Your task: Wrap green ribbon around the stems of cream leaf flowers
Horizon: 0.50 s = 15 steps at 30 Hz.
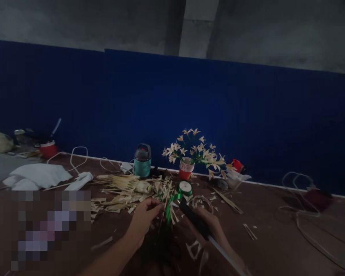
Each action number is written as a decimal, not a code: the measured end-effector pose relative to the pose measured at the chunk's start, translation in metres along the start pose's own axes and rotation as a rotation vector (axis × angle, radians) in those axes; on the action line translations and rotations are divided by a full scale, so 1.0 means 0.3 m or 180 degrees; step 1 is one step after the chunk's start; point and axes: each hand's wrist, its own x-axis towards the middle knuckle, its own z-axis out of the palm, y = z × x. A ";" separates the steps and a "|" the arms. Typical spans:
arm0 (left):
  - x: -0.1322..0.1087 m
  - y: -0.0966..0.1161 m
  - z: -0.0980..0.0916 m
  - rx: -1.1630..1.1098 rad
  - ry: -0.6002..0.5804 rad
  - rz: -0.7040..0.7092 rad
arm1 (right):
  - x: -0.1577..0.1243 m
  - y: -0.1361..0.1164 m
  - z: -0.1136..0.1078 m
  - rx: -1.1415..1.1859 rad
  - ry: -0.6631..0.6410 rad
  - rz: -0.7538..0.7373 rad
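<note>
My left hand [149, 214] is closed in a pinch near the middle of the work surface. Whatever lies between its fingertips is too small and dark to make out. Just right of it are pale pieces of dried husk [174, 219] and a strip of green tape [168, 211]. My right hand [208, 222] grips a black glue gun [194, 219], its tip pointing left toward the tape. A pale glue stick [222, 251] sticks out of its back end. Beyond the hands lies a green tape roll [185, 188] with a white face.
Dried husk strips [123, 188] are spread at the left. Husk flowers [201, 151] stand in red cups [186, 168] near the blue wall [172, 103]. A teal container [142, 163], white sheets [40, 176], a red cup [48, 149] and looped cables [297, 191] lie around.
</note>
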 end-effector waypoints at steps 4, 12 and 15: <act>0.004 -0.008 -0.002 -0.0112 -0.0099 -0.0341 | -0.017 0.013 0.065 0.0151 -0.0003 0.0275; -0.018 0.004 0.001 -0.0690 -0.0542 -0.0374 | -0.007 0.025 0.083 0.0642 -0.0089 0.0841; -0.024 -0.008 0.008 -0.0841 -0.0726 -0.0401 | -0.009 0.027 0.088 0.0667 -0.0039 0.0911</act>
